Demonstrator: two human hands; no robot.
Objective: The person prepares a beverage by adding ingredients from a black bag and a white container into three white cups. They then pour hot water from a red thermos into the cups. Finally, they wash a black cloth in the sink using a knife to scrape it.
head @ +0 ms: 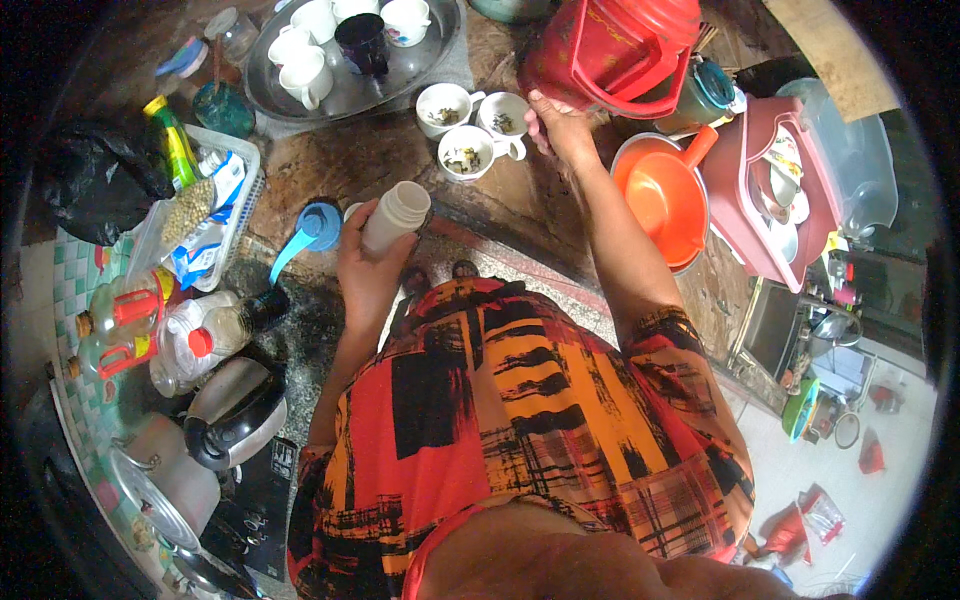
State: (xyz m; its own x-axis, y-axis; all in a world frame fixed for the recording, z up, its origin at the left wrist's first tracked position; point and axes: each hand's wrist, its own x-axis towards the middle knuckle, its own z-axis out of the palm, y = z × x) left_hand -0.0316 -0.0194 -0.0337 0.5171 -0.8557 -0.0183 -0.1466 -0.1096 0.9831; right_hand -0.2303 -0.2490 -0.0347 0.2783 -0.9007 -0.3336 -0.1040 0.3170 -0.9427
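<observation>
My left hand [373,259] holds an uncapped white bottle [396,217] near the counter's edge, its threaded mouth tilted up. My right hand [559,131] is beside the base of a red plastic thermos jug [607,56], right of the cups; whether the fingers grip anything cannot be told. Three white cups with dried leaves inside stand close together: one at the left [442,111], one at the right [502,114], and one in front [466,154]. A blue plastic scoop or funnel-like piece [319,227] lies left of my left hand.
A metal tray [262,71] with several cups stands at the back left. A plastic basket [251,161] of packets is at the left. At the right are an orange dipper [656,195] in a metal bowl and a pink bin [731,199] of dishes. An electric kettle [236,409] stands lower left.
</observation>
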